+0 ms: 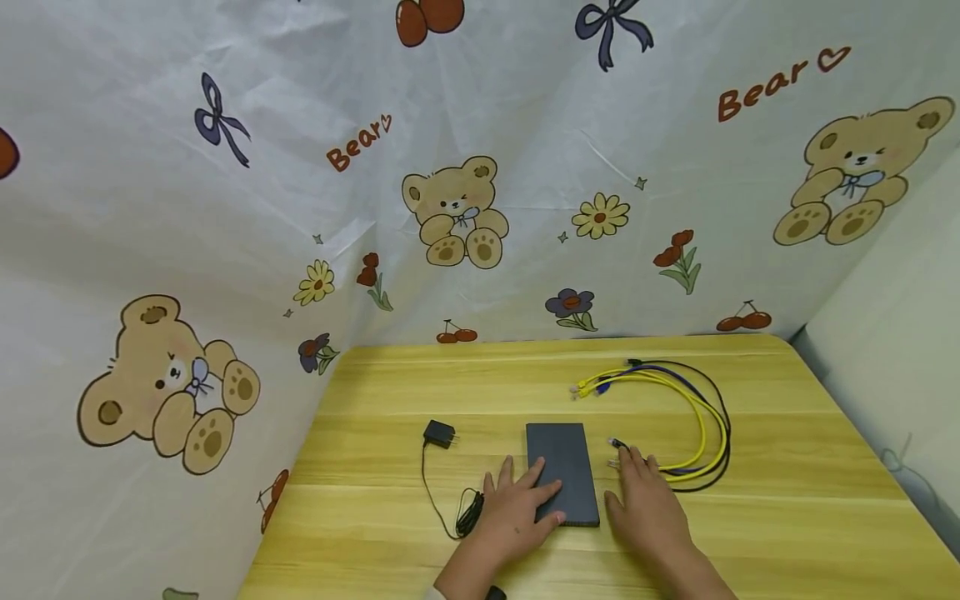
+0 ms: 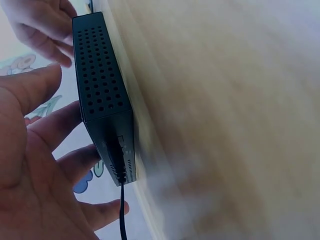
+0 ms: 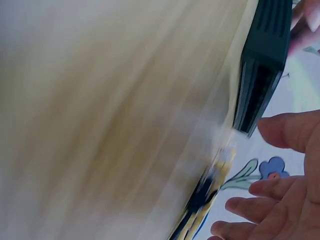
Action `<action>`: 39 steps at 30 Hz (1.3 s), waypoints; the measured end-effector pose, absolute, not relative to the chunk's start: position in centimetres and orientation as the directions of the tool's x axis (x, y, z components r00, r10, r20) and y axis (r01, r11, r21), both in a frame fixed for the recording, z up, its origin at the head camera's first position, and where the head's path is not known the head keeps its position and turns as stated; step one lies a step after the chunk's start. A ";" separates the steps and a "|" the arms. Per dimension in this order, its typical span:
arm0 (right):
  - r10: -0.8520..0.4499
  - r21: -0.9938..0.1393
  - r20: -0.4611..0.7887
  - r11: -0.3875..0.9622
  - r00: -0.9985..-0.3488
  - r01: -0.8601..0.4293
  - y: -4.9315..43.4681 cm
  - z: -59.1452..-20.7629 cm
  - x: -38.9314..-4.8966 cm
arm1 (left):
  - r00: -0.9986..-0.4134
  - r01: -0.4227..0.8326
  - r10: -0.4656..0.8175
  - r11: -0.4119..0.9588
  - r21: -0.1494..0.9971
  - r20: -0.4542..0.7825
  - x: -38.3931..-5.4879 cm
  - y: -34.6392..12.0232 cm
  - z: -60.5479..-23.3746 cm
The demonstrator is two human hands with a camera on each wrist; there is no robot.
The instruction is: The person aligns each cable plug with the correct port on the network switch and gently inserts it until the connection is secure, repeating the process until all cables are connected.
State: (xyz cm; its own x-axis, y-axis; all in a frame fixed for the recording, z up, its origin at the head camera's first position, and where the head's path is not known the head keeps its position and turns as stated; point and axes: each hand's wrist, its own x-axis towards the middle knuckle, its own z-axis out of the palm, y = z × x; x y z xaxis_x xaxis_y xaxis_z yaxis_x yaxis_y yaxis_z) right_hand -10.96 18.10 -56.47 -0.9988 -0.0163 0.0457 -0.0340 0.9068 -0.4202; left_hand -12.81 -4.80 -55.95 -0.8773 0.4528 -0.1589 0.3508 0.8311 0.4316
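A flat black network switch lies on the table between the two hands. My left hand has its fingers spread, the fingertips over the switch's left part. In the left wrist view, the switch's perforated side faces the camera, and a thin black cord is plugged into an adjoining side. To the right, my right hand holds nothing; its fingers overlap the near ends of a looped bundle of yellow, blue and black network cables. The right wrist view has its thumb close to the switch's port side.
A black power adapter with metal prongs lies left of the switch, its cord ending in a coil beside the left hand. The wooden table meets a bear-print cloth at the back. A small dark object shows at the bottom edge.
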 end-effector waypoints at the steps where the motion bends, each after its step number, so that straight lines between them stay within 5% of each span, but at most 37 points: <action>1: -0.017 -0.407 0.045 0.913 -0.999 -0.034 18.4 -56.5 -11.1 | -0.877 0.354 0.455 0.830 0.431 -0.156 -12.8 -4.8 -56.0; 10: -0.005 -0.361 -0.026 0.933 -1.000 0.004 20.5 -56.8 -11.9 | -0.878 0.370 0.455 0.845 0.387 -0.152 -12.6 -5.2 -56.1; 39: -0.068 -0.276 0.157 0.955 -0.985 -0.110 21.5 -56.7 -13.3 | -0.859 0.361 0.458 0.859 0.363 -0.229 -11.5 -6.4 -54.7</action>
State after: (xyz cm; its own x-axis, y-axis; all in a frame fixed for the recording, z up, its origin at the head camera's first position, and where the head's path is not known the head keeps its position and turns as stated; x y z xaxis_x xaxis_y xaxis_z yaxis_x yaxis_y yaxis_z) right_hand -13.28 21.53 -56.68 -0.9852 -0.0684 0.1573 -0.1104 0.9547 -0.2765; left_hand -11.54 -6.37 -54.69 -0.8590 0.4578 -0.2291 0.3612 0.8591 0.3626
